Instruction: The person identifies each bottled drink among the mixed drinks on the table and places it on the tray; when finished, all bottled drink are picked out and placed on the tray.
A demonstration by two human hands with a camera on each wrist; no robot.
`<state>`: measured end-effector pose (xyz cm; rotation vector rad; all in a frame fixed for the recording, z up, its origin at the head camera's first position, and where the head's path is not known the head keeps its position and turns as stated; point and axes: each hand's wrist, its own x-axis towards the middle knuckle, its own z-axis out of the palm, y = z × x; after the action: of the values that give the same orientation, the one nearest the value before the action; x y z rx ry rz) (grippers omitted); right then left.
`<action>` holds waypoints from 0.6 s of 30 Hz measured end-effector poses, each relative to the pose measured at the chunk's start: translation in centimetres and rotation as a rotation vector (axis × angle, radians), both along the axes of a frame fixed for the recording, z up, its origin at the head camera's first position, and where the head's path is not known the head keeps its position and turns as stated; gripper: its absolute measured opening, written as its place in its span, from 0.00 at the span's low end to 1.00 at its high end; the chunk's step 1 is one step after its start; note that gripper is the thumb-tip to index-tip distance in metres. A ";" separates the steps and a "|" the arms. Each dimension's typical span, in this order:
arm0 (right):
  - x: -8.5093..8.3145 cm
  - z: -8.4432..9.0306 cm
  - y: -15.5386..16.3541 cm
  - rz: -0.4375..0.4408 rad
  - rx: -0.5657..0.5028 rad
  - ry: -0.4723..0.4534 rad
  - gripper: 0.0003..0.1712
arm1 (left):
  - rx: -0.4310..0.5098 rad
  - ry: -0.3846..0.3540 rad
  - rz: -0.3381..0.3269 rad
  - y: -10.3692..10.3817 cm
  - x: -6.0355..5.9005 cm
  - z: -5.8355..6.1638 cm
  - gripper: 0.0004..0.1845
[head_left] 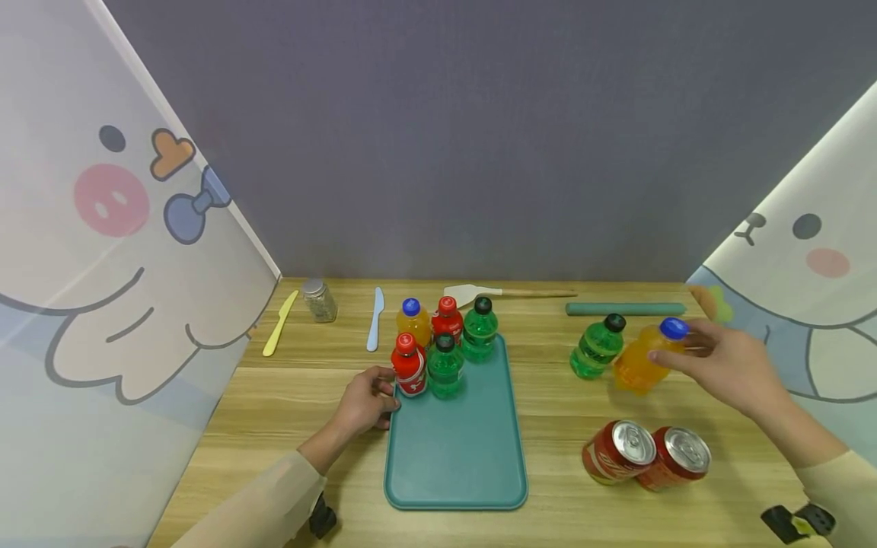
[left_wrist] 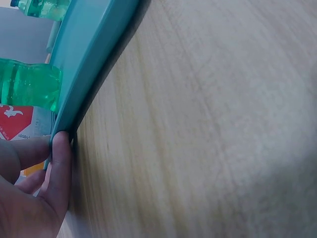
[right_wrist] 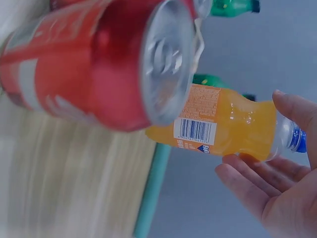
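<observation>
Left hand (head_left: pixel 366 403): rests at the near-left rim of the teal tray (head_left: pixel 466 464); fingers (left_wrist: pixel 59 168) curled round the rim's edge, thumb on the inner side, likely to steady the tray.
Tray load: five small bottles packed upright in the far-left corner, red-capped bottle (head_left: pixel 409 365) just beside the left hand, which leaves the near part of the tray bare.
Right hand (head_left: pixel 726 361): at the neck of the orange bottle (head_left: pixel 640 361); fingers loosely bent around the blue-capped end, closing on it rather than clamped; bottle tilted, base toward the bench (head_left: pixel 274 411).
Orange bottle, place: right of the tray, well apart from it, just beside a green bottle (head_left: pixel 597 346).
Cans (head_left: pixel 647 453): two red ones lying near the right forearm, touching each other.
Far edge: yellow knife, blue knife, small jar, spatula, green rod, all clear of the hands.
</observation>
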<state>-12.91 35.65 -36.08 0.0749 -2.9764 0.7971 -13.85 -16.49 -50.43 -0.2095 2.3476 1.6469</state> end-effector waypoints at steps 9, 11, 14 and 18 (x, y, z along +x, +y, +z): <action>0.5 2.2 -3.8 0.065 -0.029 0.034 0.34 | 0.022 -0.004 0.006 -0.1 0.2 0.3 0.27; 0.3 2.4 -4.8 0.090 -0.047 0.034 0.34 | 0.025 -0.005 0.007 -0.1 0.2 0.3 0.27; -0.1 2.6 -6.4 0.120 -0.072 0.025 0.35 | 0.026 -0.006 0.008 -0.1 0.2 0.3 0.28; -0.6 2.5 -8.6 0.145 -0.084 0.000 0.38 | 0.015 0.002 -0.001 -0.1 0.2 0.2 0.28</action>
<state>-13.46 27.09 -33.55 0.2902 -2.9599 0.9360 -13.64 -16.56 -50.19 -0.2038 2.3355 1.6638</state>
